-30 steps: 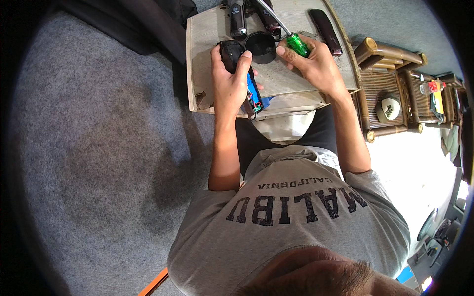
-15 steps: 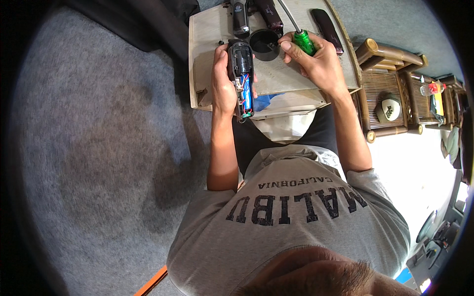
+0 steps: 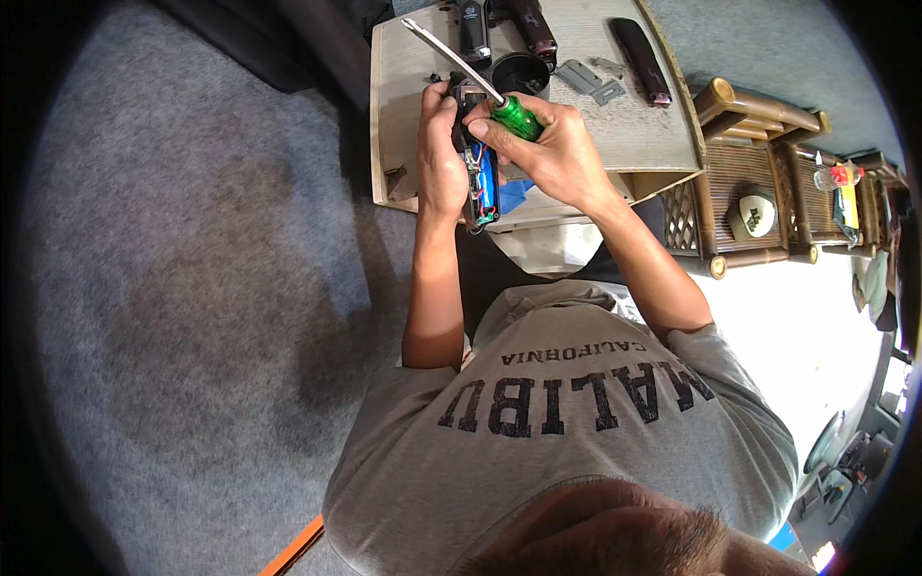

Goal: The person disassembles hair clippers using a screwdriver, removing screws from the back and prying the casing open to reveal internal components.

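Observation:
My left hand [image 3: 442, 163] is wrapped round an opened hair clipper [image 3: 484, 192], whose blue battery, coloured wires and small green circuit board lie bare. In my right hand [image 3: 567, 158] is a screwdriver [image 3: 519, 117] with a green handle, its metal shaft slanting up and to the left, away from the clipper. The right thumb and fingertips reach over the clipper's upper half; whether they pinch a small part there is hidden. Just beyond the hands stands a round black bowl [image 3: 542, 73].
On the wooden table [image 3: 615, 144] lie a grey slotted plate [image 3: 591, 82], a dark casing piece [image 3: 641, 62], another clipper [image 3: 473, 34] and a dark red shell [image 3: 533, 34]. Bamboo chairs [image 3: 749, 252] stand at the right, one with a cap [image 3: 756, 213] on it.
My right hand has moved left from beside the bowl to the clipper, bringing the screwdriver along. The grey slotted plate has come into sight. My left hand still holds the clipper.

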Available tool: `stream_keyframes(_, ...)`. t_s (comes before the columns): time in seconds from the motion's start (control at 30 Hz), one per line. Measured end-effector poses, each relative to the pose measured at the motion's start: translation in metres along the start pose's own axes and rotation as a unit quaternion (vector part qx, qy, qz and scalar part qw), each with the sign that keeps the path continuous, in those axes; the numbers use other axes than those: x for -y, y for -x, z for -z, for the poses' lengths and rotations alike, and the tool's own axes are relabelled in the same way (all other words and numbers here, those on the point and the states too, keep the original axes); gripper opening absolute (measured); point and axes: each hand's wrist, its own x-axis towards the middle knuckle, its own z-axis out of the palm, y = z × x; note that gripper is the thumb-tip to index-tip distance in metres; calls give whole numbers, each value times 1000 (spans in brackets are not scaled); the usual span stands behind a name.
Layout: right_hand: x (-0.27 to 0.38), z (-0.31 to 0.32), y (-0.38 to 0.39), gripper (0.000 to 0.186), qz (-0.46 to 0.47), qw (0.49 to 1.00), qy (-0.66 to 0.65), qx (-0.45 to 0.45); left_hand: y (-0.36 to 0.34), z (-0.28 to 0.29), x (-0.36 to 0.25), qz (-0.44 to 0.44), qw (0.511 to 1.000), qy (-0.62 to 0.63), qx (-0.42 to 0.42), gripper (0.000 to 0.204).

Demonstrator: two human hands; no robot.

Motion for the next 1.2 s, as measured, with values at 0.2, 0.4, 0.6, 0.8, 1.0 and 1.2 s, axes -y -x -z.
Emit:
stream_keyframes(0.2,-2,0,-1,21,-4,999,33,-2,-2,-4,0,-35,999,-39,-15,31)
stream_keyframes(0.4,-6,-5,1,22,-11,999,36,-15,-11,7,12,-39,999,-31,-2,31)
stream_keyframes(0.6,-4,-3,5,22,-1,999,36,-29,-5,1,7,-65,996,-58,-8,31)
stream_keyframes(0.8,-7,-4,4,22,10,997,62,-36,-4,5,7,-14,1000,-18,-3,33)
stream_keyframes(1.0,-10,-5,5,20,61,990,117,-46,-6,4,13,-117,985,-117,-40,32)
stream_keyframes(1.2,-13,-5,4,18,90,985,141,-50,-2,1,10,-142,978,-145,-37,30)
